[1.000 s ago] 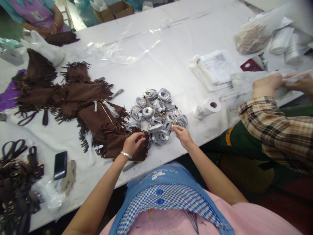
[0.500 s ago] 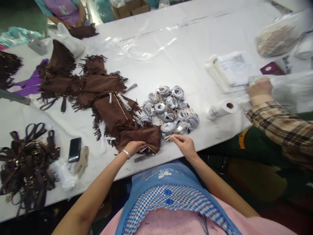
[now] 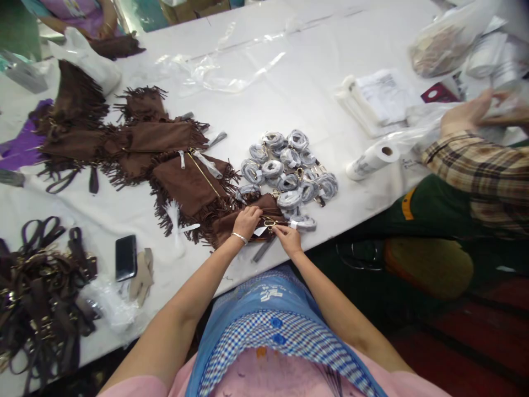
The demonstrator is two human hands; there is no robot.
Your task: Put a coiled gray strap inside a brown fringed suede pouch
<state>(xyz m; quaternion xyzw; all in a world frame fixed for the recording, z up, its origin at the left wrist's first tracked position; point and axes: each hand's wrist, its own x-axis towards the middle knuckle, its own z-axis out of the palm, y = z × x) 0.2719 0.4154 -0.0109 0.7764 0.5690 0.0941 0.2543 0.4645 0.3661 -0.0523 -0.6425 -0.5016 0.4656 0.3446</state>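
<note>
You are working right at the near edge of the white table (image 3: 289, 94). Your left hand (image 3: 247, 220) is pinching the brown fringed bag (image 3: 231, 223), and your right hand (image 3: 288, 238) is closing its fingers on a gold clasp (image 3: 270, 223) against it. Just beyond, roughly fifteen grey coiled straps (image 3: 289, 171) are lying heaped. One phone (image 3: 125, 257) is sitting left; bare tabletop is showing farther back.

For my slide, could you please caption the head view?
Both hands, left and right, work a gold clasp on a brown fringed bag.
</note>
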